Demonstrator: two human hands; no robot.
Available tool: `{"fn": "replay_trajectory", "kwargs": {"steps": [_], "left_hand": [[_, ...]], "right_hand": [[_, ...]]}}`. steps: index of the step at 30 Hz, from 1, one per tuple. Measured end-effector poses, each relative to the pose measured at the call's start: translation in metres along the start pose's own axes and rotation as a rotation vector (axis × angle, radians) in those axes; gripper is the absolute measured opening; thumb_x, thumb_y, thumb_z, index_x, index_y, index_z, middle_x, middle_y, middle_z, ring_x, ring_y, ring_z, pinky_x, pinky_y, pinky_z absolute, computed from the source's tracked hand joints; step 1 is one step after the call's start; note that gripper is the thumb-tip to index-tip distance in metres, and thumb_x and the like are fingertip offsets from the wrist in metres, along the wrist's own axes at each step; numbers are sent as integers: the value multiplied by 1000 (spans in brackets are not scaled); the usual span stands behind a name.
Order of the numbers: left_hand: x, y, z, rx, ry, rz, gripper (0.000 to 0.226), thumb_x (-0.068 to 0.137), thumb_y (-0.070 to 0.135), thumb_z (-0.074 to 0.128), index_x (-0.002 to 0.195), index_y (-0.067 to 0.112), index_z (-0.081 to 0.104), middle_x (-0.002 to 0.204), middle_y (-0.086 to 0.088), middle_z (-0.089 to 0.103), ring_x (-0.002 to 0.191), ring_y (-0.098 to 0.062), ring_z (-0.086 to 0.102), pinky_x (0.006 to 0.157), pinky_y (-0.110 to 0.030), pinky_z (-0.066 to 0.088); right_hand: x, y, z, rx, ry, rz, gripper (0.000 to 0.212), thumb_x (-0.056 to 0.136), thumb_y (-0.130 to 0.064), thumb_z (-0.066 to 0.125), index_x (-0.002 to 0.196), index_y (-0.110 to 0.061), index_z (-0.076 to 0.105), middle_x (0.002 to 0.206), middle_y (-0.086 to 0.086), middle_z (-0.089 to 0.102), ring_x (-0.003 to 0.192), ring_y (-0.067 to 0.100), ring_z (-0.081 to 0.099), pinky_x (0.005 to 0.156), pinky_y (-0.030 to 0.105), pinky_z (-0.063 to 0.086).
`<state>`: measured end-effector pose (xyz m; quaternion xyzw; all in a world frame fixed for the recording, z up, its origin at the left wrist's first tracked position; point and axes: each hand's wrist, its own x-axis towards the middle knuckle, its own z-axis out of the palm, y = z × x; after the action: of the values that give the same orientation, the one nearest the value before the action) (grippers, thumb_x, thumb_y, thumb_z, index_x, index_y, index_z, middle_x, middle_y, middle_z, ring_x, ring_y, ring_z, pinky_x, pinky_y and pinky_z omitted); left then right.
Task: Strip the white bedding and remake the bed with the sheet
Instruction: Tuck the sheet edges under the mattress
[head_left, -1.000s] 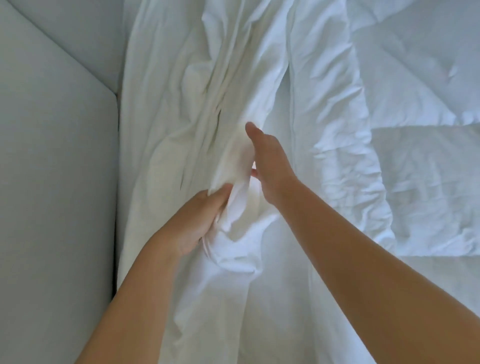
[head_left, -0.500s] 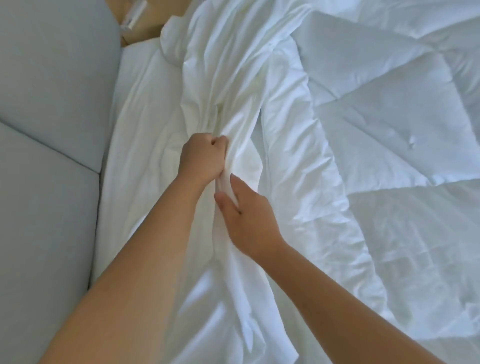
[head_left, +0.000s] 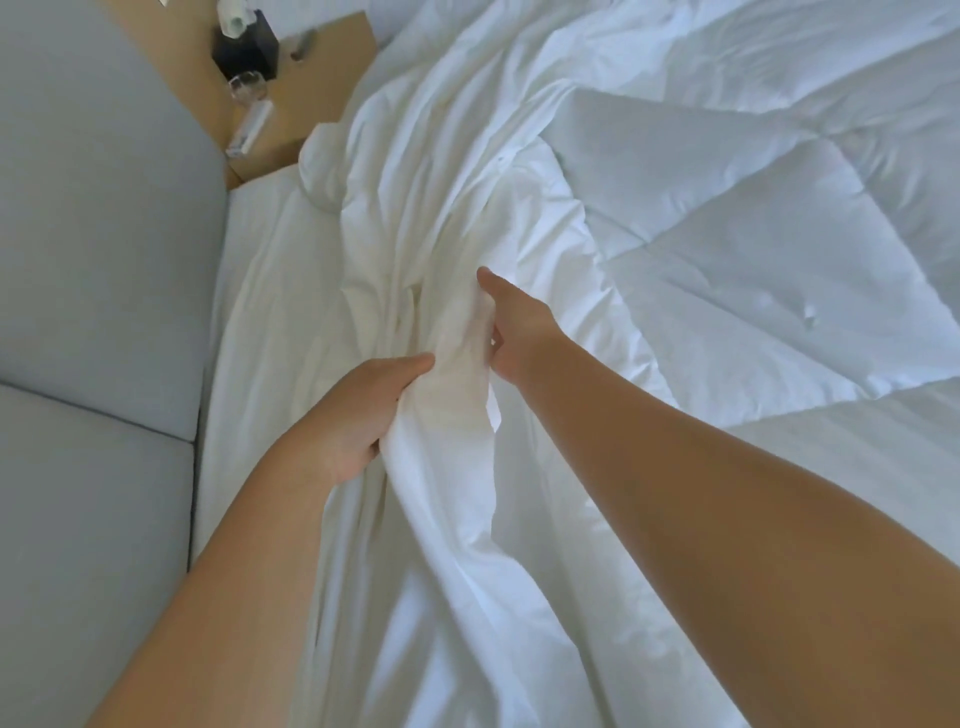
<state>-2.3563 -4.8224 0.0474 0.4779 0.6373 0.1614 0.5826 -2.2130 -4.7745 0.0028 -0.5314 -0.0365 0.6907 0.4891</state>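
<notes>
We hold bunched white fabric sheet (head_left: 452, 447): left hand (head_left: 363, 410) clenching, right hand (head_left: 517, 332) pinching. Stripping midway; quilted white duvet (head_left: 753, 260) unremoved; remake unstarted.

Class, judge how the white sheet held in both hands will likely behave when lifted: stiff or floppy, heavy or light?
Probably floppy: the sheet bunches into soft folds where the left hand grips it. Likely light: a thin ridge stands up at the right hand.

Grey padded panels (head_left: 104, 234); wooden nightstand (head_left: 327, 73) with black box (head_left: 247, 49), glass (head_left: 248, 85).
</notes>
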Motion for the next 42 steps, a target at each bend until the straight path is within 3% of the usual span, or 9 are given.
{"fn": "replay_trajectory", "kwargs": {"steps": [5,9,13,16,19,26,31,35,42], "left_hand": [[11,6,-3,361,-30,-111,24,94,27,51,96,11,68,87,-5,71,70,-13,66,53,-16,51],[24,32,-6,-3,283,60,18,94,25,50,92,14,65,82,-3,66,62,-11,62,56,-22,46],[25,61,3,57,90,101,39,80,52,63,85,14,67,78,3,73,71,-12,70,71,-35,56],[23,53,35,565,83,63,14,78,8,62,83,-4,65,77,-15,66,75,-29,68,73,-40,55],[15,35,58,815,39,-45,35,87,38,56,101,7,49,90,-1,57,77,-21,59,62,-30,46],[-12,57,88,-334,-73,63,20,88,4,56,70,8,64,61,-6,62,65,-23,60,67,-34,52],[-23,55,100,204,124,275,20,88,29,56,71,19,56,62,9,56,59,-10,53,54,-24,40],[-26,15,93,251,228,173,44,88,45,53,120,16,57,116,2,59,104,-15,57,81,-26,42],[-58,-22,117,-59,79,27,30,89,30,58,94,2,66,93,-9,69,86,-25,66,83,-37,52]], "right_hand": [[-9,-13,8,-67,-54,-152,25,93,-12,56,117,-3,60,111,14,65,105,32,62,92,43,51],[-63,12,14,-789,-275,-662,18,95,-15,49,94,-2,63,101,17,66,93,28,61,80,30,45],[-105,57,-16,-1260,-540,-542,21,99,-23,44,102,-6,56,109,12,60,103,26,54,90,33,39],[-116,59,-45,-1107,-596,-382,24,97,-19,48,79,-2,46,70,0,43,61,10,43,62,24,37],[-120,58,-65,-992,-550,-369,36,97,-14,49,65,-15,31,54,-14,29,44,3,29,48,12,27],[-119,60,-79,-615,-95,-263,60,71,-34,80,113,-24,38,107,-4,53,91,10,59,68,24,54],[-130,51,-77,-673,-300,-400,15,87,-16,55,89,-5,65,80,14,64,75,26,61,70,34,50],[-144,47,-100,-284,-383,-275,42,88,-15,48,53,-25,68,58,-7,62,63,8,62,64,19,48],[-157,25,-140,-374,-531,-104,40,84,-35,61,119,-15,63,115,7,69,109,22,64,88,32,54]]}}
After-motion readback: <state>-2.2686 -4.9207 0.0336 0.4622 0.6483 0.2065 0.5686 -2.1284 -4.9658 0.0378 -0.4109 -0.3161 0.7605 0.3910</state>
